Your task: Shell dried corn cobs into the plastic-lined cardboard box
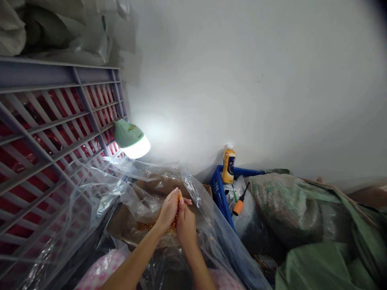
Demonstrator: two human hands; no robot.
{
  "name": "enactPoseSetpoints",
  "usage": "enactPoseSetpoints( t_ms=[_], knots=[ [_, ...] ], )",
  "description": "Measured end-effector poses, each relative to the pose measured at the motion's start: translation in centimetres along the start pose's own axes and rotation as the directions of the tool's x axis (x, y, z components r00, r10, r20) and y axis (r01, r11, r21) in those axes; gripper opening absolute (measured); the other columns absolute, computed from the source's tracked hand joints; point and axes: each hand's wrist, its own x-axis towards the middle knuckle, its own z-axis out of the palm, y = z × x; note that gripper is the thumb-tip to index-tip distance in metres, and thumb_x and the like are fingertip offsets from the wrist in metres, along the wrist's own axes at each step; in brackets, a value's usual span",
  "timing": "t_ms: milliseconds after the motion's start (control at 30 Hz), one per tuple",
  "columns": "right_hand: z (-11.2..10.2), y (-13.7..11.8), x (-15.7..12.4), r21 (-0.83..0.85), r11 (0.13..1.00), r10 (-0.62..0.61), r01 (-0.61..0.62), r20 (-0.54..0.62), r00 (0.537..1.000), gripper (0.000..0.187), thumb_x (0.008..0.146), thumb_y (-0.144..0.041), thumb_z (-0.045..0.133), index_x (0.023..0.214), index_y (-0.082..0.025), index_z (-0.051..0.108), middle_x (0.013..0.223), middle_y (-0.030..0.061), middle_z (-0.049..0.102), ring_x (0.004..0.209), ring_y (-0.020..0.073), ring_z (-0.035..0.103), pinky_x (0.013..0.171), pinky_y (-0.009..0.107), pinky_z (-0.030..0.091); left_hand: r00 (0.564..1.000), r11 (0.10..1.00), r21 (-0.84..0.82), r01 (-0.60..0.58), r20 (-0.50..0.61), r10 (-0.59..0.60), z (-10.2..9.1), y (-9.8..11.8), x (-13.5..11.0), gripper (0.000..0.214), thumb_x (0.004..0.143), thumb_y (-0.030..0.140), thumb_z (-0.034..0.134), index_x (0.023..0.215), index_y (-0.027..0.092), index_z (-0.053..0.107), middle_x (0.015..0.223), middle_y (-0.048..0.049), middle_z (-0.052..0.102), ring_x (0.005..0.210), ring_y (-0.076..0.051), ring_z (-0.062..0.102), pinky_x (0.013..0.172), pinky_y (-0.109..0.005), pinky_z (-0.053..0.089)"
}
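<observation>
Orange beads (174, 223), one bunch, pressed betw. both palms over a cardboard box (157, 189) lined w/ clear plastic sheet (193, 189). Left hand (168, 211) & right hand (185, 223) closed together on the beads. 1 lamp (132, 139) lit at left, 1 bottle (228, 164) on 1 blue crate (218, 189) at right.

Small orange-gold beads (176, 220), pressed in a bunch between my palms. More lie loose in the clear plastic bag (142, 201) below.

Left hand (167, 211) and right hand (185, 223) press small orange beads (175, 222) together above a plastic-lined box (157, 187); lamp (132, 139) beside.
</observation>
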Motion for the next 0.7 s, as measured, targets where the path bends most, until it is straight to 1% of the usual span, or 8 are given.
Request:
enactPoseSetpoints(
  t_ms=[100, 167, 233, 333, 400, 467, 567, 700],
  knots=[
    [0.3, -0.3, -0.1, 0.047, 0.998, 0.034, -0.033, -0.01, 0.999, 0.059, 0.089, -0.05, 0.02, 0.107, -0.013, 0.062, 0.103, 0.0139, 0.064, 0.098, 0.0241, 0.058, 0.083, 0.033, 0.041, 1.0, 1.0, -0.006, -0.004, 0.008, 0.004, -0.4, -0.1, 0.2, 0.034, 0.076, 0.05, 0.045, 0.061, 0.02, 0.046, 0.058, -0.0021, 0.064, 0.064, -0.018, 0.061, 0.07, -0.029, 0.045],
    [0.4, -0.7, -0.1, 0.124, 0.99, 0.061, -0.061, -0.003, 0.998, 0.059, 0.088, -0.052, 0.022, 0.105, -0.013, 0.063, 0.101, 0.0128, 0.065, 0.095, 0.0223, 0.059, 0.083, 0.031, 0.042, 1.0, 1.0, -0.02, -0.022, 0.022, 0.022, -0.7, -0.3, 0.6, 0.034, 0.076, 0.05, 0.045, 0.063, 0.019, 0.048, 0.059, -0.002, 0.064, 0.063, -0.017, 0.06, 0.066, -0.028, 0.045],
    [0.3, -1.1, -0.1, 0.224, 0.972, 0.065, -0.071, 0.034, 0.997, 0.059, 0.087, -0.053, 0.023, 0.107, -0.013, 0.062, 0.102, 0.0117, 0.065, 0.095, 0.0206, 0.059, 0.084, 0.029, 0.042, 0.999, 0.998, -0.061, -0.033, 0.025, 0.034, -1.0, -0.4, 1.0, 0.033, 0.077, 0.05, 0.045, 0.065, 0.019, 0.049, 0.06, -0.0017, 0.065, 0.062, -0.017, 0.06, 0.063, -0.026, 0.045],
    [0.1, -1.5, 0.2, 0.344, 0.935, 0.054, -0.084, 0.097, 0.994, 0.061, 0.087, -0.054, 0.023, 0.113, -0.012, 0.058, 0.109, 0.0118, 0.062, 0.103, 0.02, 0.056, 0.09, 0.029, 0.039, 1.0, 0.988, -0.152, 0.007, 0.01, -0.005, -1.3, -0.2, 1.3, 0.032, 0.076, 0.049, 0.045, 0.067, 0.019, 0.05, 0.06, -0.0013, 0.064, 0.06, -0.016, 0.061, 0.059, -0.026, 0.044],
    [0.0, -1.5, 0.3, 0.374, 0.923, 0.046, -0.091, 0.127, 0.991, 0.061, 0.087, -0.055, 0.023, 0.113, -0.012, 0.058, 0.112, 0.0121, 0.061, 0.106, 0.0201, 0.054, 0.092, 0.03, 0.038, 0.999, 0.98, -0.192, 0.044, 0.006, -0.043, -1.6, 0.1, 1.5, 0.032, 0.075, 0.049, 0.047, 0.068, 0.018, 0.051, 0.059, -0.0012, 0.064, 0.059, -0.017, 0.061, 0.058, -0.026, 0.044],
    [-0.1, -1.4, 0.4, 0.354, 0.932, 0.026, -0.075, 0.143, 0.989, 0.059, 0.087, -0.054, 0.023, 0.111, -0.013, 0.059, 0.112, 0.0119, 0.061, 0.105, 0.0204, 0.055, 0.091, 0.031, 0.038, 0.999, 0.98, -0.194, 0.053, 0.006, -0.053, -1.8, 0.4, 1.5, 0.032, 0.072, 0.05, 0.049, 0.068, 0.018, 0.052, 0.058, -0.001, 0.064, 0.058, -0.017, 0.06, 0.058, -0.027, 0.044],
    [-0.1, -1.4, 0.4, 0.247, 0.969, -0.025, -0.007, 0.129, 0.991, 0.052, 0.087, -0.051, 0.03, 0.109, -0.016, 0.06, 0.108, 0.0105, 0.063, 0.1, 0.021, 0.057, 0.088, 0.032, 0.04, 0.999, 0.985, -0.163, 0.047, 0.001, -0.047, -1.9, 0.6, 1.5, 0.034, 0.07, 0.052, 0.049, 0.068, 0.018, 0.053, 0.059, -0.0014, 0.065, 0.057, -0.017, 0.06, 0.055, -0.027, 0.044],
    [0.2, -1.4, 0.3, 0.133, 0.991, -0.034, 0.022, 0.089, 0.995, 0.049, 0.086, -0.049, 0.035, 0.115, -0.016, 0.056, 0.105, 0.0118, 0.063, 0.095, 0.0225, 0.059, 0.082, 0.032, 0.043, 1.0, 0.995, -0.099, 0.028, 0.015, -0.027, -1.6, 0.6, 1.2, 0.039, 0.073, 0.054, 0.043, 0.063, 0.018, 0.054, 0.062, -0.004, 0.066, 0.059, -0.017, 0.06, 0.053, -0.026, 0.042]
  ],
)
